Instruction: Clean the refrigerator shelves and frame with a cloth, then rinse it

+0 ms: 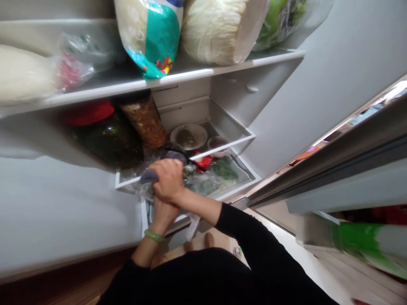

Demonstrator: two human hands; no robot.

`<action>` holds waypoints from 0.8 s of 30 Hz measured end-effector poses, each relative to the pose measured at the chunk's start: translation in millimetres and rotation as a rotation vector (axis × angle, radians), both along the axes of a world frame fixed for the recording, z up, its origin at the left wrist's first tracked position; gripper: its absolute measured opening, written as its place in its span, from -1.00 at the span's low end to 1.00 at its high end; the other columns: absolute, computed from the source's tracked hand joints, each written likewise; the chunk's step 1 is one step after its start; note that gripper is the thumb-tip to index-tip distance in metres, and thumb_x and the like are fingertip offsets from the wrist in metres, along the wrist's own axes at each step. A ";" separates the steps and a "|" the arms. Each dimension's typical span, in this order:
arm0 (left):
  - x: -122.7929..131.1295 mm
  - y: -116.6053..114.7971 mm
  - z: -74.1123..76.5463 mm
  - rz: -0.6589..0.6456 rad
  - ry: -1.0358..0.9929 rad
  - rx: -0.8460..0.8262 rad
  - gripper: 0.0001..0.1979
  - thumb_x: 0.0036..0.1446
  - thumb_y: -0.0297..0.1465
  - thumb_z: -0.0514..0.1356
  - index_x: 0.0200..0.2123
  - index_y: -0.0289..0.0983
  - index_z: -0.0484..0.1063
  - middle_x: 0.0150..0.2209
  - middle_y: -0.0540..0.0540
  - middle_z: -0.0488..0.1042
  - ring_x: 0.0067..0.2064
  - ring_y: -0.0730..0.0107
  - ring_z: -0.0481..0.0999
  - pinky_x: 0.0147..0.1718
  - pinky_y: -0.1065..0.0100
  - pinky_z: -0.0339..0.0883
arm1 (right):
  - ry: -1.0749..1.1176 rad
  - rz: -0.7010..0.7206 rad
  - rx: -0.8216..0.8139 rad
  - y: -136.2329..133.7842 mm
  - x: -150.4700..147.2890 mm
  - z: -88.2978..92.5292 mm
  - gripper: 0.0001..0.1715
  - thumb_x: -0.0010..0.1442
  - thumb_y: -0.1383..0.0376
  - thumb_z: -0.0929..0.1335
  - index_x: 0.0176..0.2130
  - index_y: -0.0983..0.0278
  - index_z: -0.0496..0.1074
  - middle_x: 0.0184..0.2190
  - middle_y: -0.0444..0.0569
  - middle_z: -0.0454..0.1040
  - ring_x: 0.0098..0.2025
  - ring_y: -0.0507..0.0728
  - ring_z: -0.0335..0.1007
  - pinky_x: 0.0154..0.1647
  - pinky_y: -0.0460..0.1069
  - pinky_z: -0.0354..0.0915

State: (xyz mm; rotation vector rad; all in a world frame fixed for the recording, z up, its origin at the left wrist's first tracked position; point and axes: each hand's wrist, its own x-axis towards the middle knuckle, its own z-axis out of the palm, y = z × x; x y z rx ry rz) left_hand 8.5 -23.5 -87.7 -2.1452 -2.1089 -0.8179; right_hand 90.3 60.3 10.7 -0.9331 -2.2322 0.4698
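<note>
My right hand [170,180] is closed around a purplish-grey, rounded long thing [149,176], which shows on both sides of the fingers; its kind is unclear. Just below and partly behind it is my left hand [163,207], its fingers hidden by the right hand. A pale green bangle [154,235] circles the left wrist. Clear plastic wrap [144,190] hangs beside the hands. Both hands are over the open lower drawer [251,180] of a fridge, which holds bagged greens [224,167] and a red packet [203,162].
A jar with a red lid [110,135] and a jar of brown food [146,120] stand left of a plate [189,136] and a small bowl [218,143]. Above, a shelf edge [203,74] carries a teal bag [162,38] and wrapped cabbage [219,31]. The fridge door [349,169] stands open at right.
</note>
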 end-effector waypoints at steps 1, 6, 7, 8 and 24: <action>-1.6 1.5 -5.2 -0.004 -0.025 0.007 -0.61 0.32 -0.29 0.11 0.11 -0.30 0.52 0.17 -0.37 0.53 0.36 -0.19 0.36 0.38 -0.18 0.13 | 0.004 0.069 0.024 -7.8 -9.9 4.8 -0.58 0.32 0.24 0.33 0.15 0.13 0.46 0.15 -0.09 0.52 0.21 0.22 0.34 0.33 0.15 0.15; -12.0 8.3 -18.9 -0.075 -0.015 0.020 -0.57 0.33 -0.22 0.11 0.17 -0.25 0.47 0.23 -0.32 0.49 0.37 -0.17 0.34 0.36 -0.19 0.15 | 0.008 0.310 0.083 -32.9 -48.5 17.2 -0.64 0.45 0.23 0.21 0.11 0.05 0.47 0.23 -0.24 0.48 0.29 0.15 0.28 0.38 0.09 0.20; -13.7 8.6 -18.7 -0.075 0.014 0.027 -0.57 0.32 -0.22 0.12 0.16 -0.26 0.48 0.20 -0.34 0.51 0.34 -0.21 0.37 0.34 -0.20 0.18 | 0.018 0.346 0.088 -32.2 -49.8 16.7 -0.61 0.47 0.27 0.18 0.12 0.05 0.47 0.24 -0.24 0.46 0.30 0.14 0.27 0.37 0.08 0.20; -14.6 8.5 -17.5 -0.075 0.038 0.033 -0.57 0.32 -0.22 0.11 0.15 -0.26 0.49 0.19 -0.33 0.52 0.32 -0.22 0.39 0.33 -0.21 0.19 | 0.032 0.388 0.096 -28.9 -47.8 15.1 -0.59 0.48 0.30 0.16 0.12 0.04 0.47 0.26 -0.23 0.45 0.31 0.13 0.26 0.38 0.06 0.19; 6.9 4.0 36.0 -0.077 -0.013 0.061 -0.66 0.37 -0.33 0.15 0.14 -0.29 0.50 0.21 -0.25 0.53 0.29 -0.10 0.44 0.29 -0.15 0.29 | 0.241 -0.449 0.255 115.2 230.6 -40.4 -0.67 0.25 0.27 0.20 -0.10 0.22 0.48 0.00 0.18 0.52 0.13 0.34 0.36 0.29 0.27 0.18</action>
